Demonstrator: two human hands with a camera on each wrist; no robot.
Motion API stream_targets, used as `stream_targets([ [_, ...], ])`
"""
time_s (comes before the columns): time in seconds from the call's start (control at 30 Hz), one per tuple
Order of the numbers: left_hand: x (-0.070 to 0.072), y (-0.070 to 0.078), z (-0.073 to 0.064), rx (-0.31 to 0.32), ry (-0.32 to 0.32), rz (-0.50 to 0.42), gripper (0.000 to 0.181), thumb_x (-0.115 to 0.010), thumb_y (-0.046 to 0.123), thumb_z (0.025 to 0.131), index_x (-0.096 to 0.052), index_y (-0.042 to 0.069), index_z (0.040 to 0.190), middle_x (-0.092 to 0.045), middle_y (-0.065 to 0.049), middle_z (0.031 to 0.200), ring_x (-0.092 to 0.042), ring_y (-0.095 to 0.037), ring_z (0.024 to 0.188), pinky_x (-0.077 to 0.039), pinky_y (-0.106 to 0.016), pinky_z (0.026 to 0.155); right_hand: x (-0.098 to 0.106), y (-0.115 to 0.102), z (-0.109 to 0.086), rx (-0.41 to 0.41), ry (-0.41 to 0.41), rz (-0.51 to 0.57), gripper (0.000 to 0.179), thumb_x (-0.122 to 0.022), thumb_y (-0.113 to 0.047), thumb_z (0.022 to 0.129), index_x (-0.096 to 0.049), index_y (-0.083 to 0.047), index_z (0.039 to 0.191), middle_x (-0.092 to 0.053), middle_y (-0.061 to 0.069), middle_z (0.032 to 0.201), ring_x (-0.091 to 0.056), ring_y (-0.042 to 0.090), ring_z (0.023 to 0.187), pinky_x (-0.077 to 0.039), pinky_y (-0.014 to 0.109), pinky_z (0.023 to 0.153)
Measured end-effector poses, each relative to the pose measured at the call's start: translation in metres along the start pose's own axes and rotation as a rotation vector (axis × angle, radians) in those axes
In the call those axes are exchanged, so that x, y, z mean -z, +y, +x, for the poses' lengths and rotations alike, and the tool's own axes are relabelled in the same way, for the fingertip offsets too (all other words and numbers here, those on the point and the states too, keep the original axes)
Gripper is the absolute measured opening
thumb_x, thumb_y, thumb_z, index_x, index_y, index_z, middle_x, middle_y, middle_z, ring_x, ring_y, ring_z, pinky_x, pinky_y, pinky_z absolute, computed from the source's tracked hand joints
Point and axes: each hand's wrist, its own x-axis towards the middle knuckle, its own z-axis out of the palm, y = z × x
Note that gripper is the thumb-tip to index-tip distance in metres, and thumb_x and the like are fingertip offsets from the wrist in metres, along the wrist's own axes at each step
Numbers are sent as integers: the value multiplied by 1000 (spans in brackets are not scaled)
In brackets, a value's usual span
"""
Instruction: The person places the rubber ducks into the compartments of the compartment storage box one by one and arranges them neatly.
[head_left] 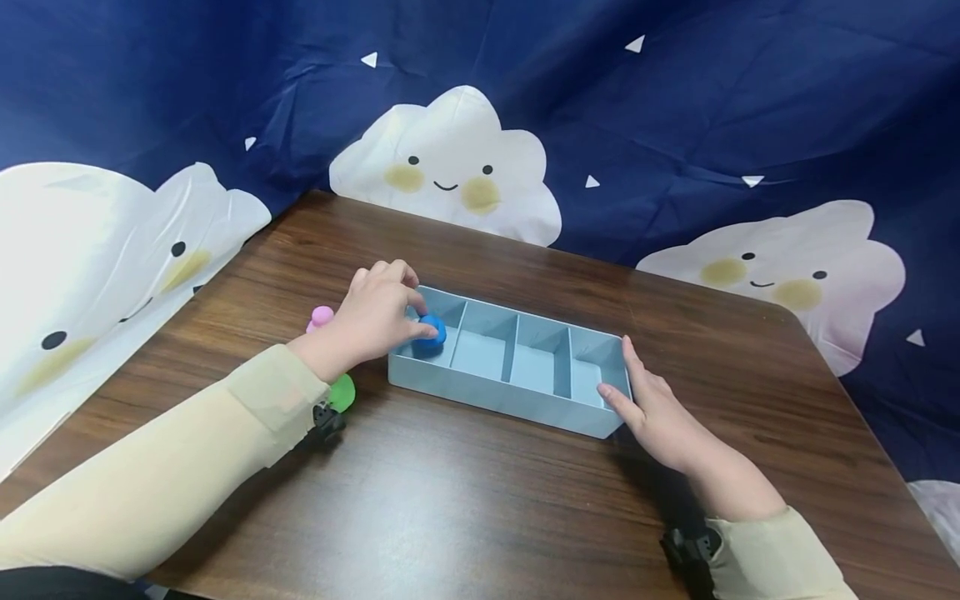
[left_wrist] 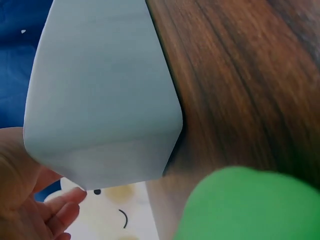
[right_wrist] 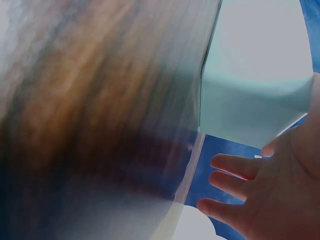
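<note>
My left grip [head_left: 381, 315] pinched the blue knob [head_left: 432, 332] in the leftmost compartment [head_left: 448, 307] of the box [head_left: 495, 401], seemingly not yet let go; my spread right grip [head_left: 660, 410] touched the box's right end, while a pink knob [head_left: 322, 316] and green piece [head_left: 343, 393] lay left of the box, apparently left to do

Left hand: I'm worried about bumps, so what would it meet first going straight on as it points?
Probably the nearest divider in the box, just past the blue piece the left hand pinches, though depth is unclear.
</note>
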Motion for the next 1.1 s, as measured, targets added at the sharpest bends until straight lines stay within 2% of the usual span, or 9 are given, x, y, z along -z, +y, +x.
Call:
stream_targets([
  [0.2,-2,0,0,28,-17,9,34,-81,48,79,-80,19,96,-54,-7,123,-43,-28,112,-30,-44,88,0,-1,1,-10,-8,1,85,-42,-49,104,16,-15,156,-1,26,160,-8,54,141,-14,72,103],
  [0.43,-3,0,1,33,-39,0,34,-81,47,80,-80,18,98,-54,-9,125,-43,-29,115,-30,-45,91,0,-1,1,-10,-11,-5,85,-42,-49,104,16,-15,156,-1,26,161,-8,54,142,-14,71,104],
  [0.73,-3,2,3,35,-103,15,35,-79,48,81,-80,18,99,-54,-10,126,-42,-28,114,-30,-44,89,0,0,0,-4,-11,-8,83,-40,-48,105,17,-16,156,-3,26,160,-9,54,141,-16,71,104],
  [1.1,-2,6,4,24,-130,47,32,-80,51,79,-76,19,85,-55,-11,126,-41,-29,116,-30,-44,90,1,0,0,-7,-16,-12,84,-39,-50,104,17,-15,155,-2,26,161,-9,54,141,-15,71,104],
])
